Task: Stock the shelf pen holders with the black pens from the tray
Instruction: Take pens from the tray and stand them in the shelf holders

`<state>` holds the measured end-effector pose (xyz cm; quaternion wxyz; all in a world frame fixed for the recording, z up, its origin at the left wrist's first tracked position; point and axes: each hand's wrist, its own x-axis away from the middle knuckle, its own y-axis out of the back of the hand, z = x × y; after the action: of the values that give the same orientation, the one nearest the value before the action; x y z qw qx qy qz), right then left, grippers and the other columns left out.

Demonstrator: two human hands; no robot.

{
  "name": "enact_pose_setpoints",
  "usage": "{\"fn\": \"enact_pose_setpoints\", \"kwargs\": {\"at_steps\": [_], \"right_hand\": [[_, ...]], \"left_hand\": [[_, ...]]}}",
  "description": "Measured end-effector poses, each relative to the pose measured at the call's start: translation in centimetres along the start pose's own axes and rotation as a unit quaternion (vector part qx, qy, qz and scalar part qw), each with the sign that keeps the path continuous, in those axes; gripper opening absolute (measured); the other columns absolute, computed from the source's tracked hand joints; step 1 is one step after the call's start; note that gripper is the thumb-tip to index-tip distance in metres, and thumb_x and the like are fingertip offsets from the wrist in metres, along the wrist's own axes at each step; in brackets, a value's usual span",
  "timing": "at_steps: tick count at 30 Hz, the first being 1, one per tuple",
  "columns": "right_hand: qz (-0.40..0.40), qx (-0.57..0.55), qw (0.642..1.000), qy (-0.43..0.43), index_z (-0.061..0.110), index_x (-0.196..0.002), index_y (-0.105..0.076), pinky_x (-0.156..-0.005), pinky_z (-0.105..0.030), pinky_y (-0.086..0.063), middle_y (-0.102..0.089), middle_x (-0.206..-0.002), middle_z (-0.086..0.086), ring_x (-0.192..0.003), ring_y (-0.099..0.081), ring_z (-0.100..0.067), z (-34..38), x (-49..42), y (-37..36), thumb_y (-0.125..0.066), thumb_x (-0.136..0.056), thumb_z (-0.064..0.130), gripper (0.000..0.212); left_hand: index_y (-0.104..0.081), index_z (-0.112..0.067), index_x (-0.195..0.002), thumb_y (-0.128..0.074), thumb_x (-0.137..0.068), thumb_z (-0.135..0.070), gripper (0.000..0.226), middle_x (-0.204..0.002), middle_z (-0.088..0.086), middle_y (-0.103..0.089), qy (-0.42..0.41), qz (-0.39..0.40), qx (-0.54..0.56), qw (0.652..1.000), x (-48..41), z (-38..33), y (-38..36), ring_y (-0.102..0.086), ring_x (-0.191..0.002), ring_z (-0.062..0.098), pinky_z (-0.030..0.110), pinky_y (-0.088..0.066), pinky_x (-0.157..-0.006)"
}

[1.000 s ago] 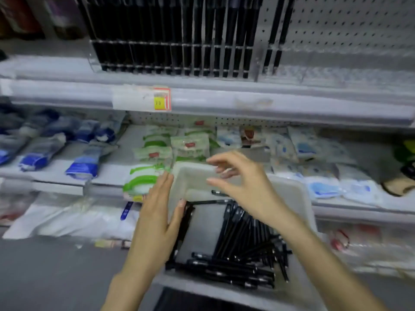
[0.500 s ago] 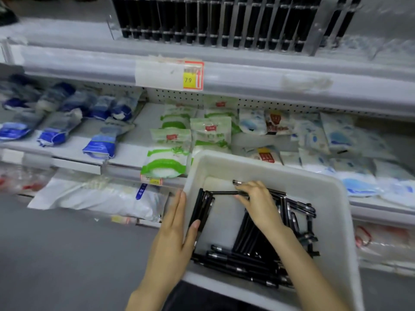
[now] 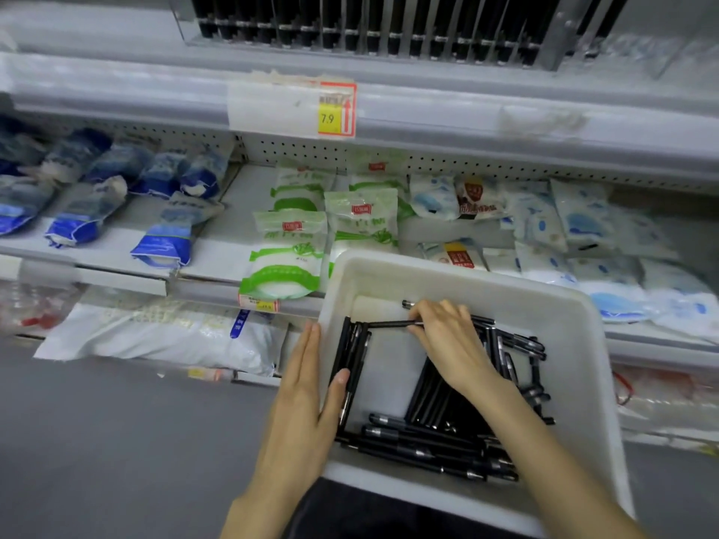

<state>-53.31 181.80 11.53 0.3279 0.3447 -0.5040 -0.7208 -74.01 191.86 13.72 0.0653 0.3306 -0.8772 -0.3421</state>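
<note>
The shelving (image 3: 467, 122) fills the scene ahead of you. Low in front of it is the white tray (image 3: 486, 284), and the black pens (image 3: 424, 449) are in it, in loose groups. One bundle lies along the left wall, with its long axis running from you toward the shelf. A row lies against the near wall, pointing left to right. A slanted heap fills the middle and right.

On the top shelf, the clear slotted pen holders (image 3: 369, 33) have black pens standing upright in nearly every slot you can see. The middle shelf carries flat packets (image 3: 288, 247), blue on the left, green in the centre and pale ones on the right.

Your left hand (image 3: 307, 402) is flat. Its fingers lie straight along the outside of the tray's left wall, and the thumb reaches over the rim onto the bundle there. Your right hand (image 3: 451, 344) is inside the tray at its far end, with the fingers curled to pinch a single pen (image 3: 389, 324). That pen lies crosswise, with its free end pointing left toward the bundle.

A yellow price tag (image 3: 336, 110) is stuck on the edge of the top shelf.
</note>
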Motion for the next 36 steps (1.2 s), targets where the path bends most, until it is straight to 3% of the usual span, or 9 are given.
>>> {"fn": "enact_pose_setpoints", "kwargs": {"at_steps": [2, 4, 7, 12, 19, 22, 26, 31, 36], "right_hand": [[-0.004, -0.041, 0.999, -0.009, 0.016, -0.101, -0.058, -0.08, -0.028, -0.038, -0.062, -0.101, 0.002, -0.094, -0.052, -0.018, 0.2, 0.5, 1.5, -0.059, -0.092, 0.023, 0.011], [-0.01, -0.138, 0.99, -0.042, 0.017, -0.093, -0.064, -0.077, -0.022, -0.045, -0.06, -0.094, 0.004, -0.088, -0.058, -0.012, 0.2, 1.0, 3.8, -0.066, -0.087, 0.016, 0.007], [-0.056, -0.288, 0.95, -0.101, 0.025, -0.077, -0.066, -0.067, -0.009, -0.046, -0.063, -0.083, 0.008, -0.075, -0.062, -0.004, 0.2, 1.9, 8.6, -0.072, -0.08, 0.004, 0.021], [-0.137, -0.432, 0.884, -0.114, 0.015, -0.084, -0.07, -0.063, -0.012, -0.05, -0.072, -0.075, 0.001, -0.064, -0.068, -0.009, -0.8, 2.1, 19.4, -0.064, -0.082, -0.007, 0.022], [-0.304, -0.429, 0.851, -0.013, 0.016, -0.099, -0.061, -0.06, -0.018, -0.054, -0.071, -0.071, -0.003, -0.061, -0.069, -0.016, -2.6, -0.8, 33.8, -0.065, -0.071, 0.012, 0.028], [-0.342, -0.387, 0.856, 0.024, 0.021, -0.103, -0.052, -0.058, -0.022, -0.055, -0.071, -0.07, -0.002, -0.061, -0.069, -0.017, -3.6, -3.2, 37.7, -0.068, -0.073, 0.018, 0.034], [-0.374, -0.315, 0.872, 0.031, 0.012, -0.109, -0.042, -0.056, -0.026, -0.056, -0.067, -0.066, -0.008, -0.06, -0.069, -0.018, -5.2, -7.0, 39.5, -0.069, -0.085, 0.009, 0.036], [-0.39, -0.272, 0.879, 0.04, 0.015, -0.105, -0.044, -0.052, -0.023, -0.053, -0.065, -0.066, -0.003, -0.056, -0.067, -0.014, -6.6, -10.4, 38.8, -0.071, -0.084, 0.011, 0.034], [-0.314, -0.212, 0.925, 0.028, 0.015, -0.105, -0.046, -0.049, -0.022, -0.053, -0.068, -0.063, -0.008, -0.053, -0.065, -0.02, -7.2, -12.0, 38.5, -0.073, -0.082, 0.015, 0.035]], "left_hand": [[0.006, -0.047, -0.147, -0.028, -0.094, -0.059, 0.064, -0.157, -0.024, -0.004, -0.037, -0.028, -0.027, 0.999, -0.5, -1.0, 0.5, -0.002, -0.143, -0.005, 0.02, -0.01, -0.117], [0.003, -0.051, -0.146, -0.031, -0.093, -0.057, 0.064, -0.156, -0.024, -0.008, -0.072, -0.061, -0.009, 0.996, -1.7, -3.3, 1.4, -0.008, -0.144, -0.003, 0.015, -0.01, -0.115], [-0.018, -0.035, -0.149, -0.039, -0.096, -0.043, 0.058, -0.155, -0.01, -0.025, -0.157, -0.097, 0.021, 0.983, -4.1, -7.5, 2.6, -0.02, -0.143, 0.002, 0.012, -0.017, -0.112], [-0.041, -0.016, -0.14, -0.043, -0.098, -0.032, 0.045, -0.146, -0.004, -0.04, -0.29, -0.113, 0.017, 0.95, -9.6, -14.7, 4.0, -0.032, -0.136, 0.002, 0.013, -0.022, -0.11], [-0.054, -0.007, -0.13, -0.041, -0.097, -0.028, 0.041, -0.133, 0.007, -0.056, -0.436, -0.13, -0.127, 0.881, -16.5, -22.6, 3.8, -0.045, -0.124, 0.016, 0.031, -0.03, -0.109], [-0.054, -0.006, -0.131, -0.041, -0.096, -0.028, 0.044, -0.134, 0.007, -0.056, -0.449, -0.136, -0.191, 0.862, -18.5, -24.4, 3.4, -0.046, -0.124, 0.016, 0.033, -0.028, -0.109], [-0.052, -0.008, -0.135, -0.038, -0.095, -0.032, 0.048, -0.137, 0.006, -0.054, -0.44, -0.124, -0.246, 0.855, -19.8, -25.0, 2.9, -0.049, -0.128, 0.017, 0.033, -0.026, -0.11], [-0.05, -0.011, -0.137, -0.038, -0.094, -0.033, 0.05, -0.14, 0.003, -0.052, -0.433, -0.128, -0.26, 0.853, -20.0, -24.7, 2.3, -0.045, -0.13, 0.014, 0.034, -0.022, -0.113], [-0.046, -0.013, -0.14, -0.039, -0.095, -0.034, 0.05, -0.142, 0.0, -0.05, -0.434, -0.119, -0.247, 0.858, -20.1, -24.6, 2.2, -0.041, -0.132, 0.01, 0.033, -0.019, -0.115]]}}
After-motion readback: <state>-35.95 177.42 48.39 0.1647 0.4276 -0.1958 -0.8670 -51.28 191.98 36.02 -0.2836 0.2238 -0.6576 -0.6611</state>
